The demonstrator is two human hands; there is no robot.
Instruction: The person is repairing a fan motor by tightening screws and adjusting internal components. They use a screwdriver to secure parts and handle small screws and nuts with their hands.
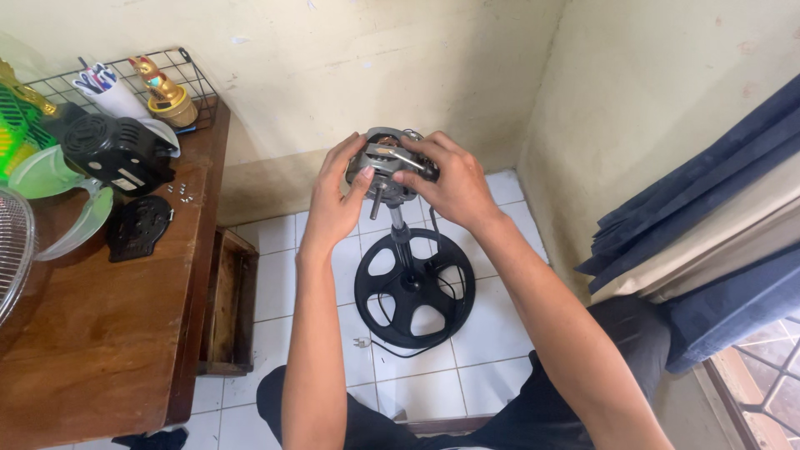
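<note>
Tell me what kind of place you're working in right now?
Probably a room corner at home, used for fixing a fan: white tiled floor, wooden table with fan parts, and dark blue curtain. Both hands hold the fan motor.

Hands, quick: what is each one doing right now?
Left hand: closed on the left side of the fan motor.
Right hand: closed on the motor's right side, fingers across its front.

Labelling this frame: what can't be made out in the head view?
- Fan motor: sides covered by left hand and right hand.
- Stand pole: its joint to the motor hidden behind the hands.
- Small screws on wooden table: too small to count.
- Wire grille: cut off at left edge.
</note>
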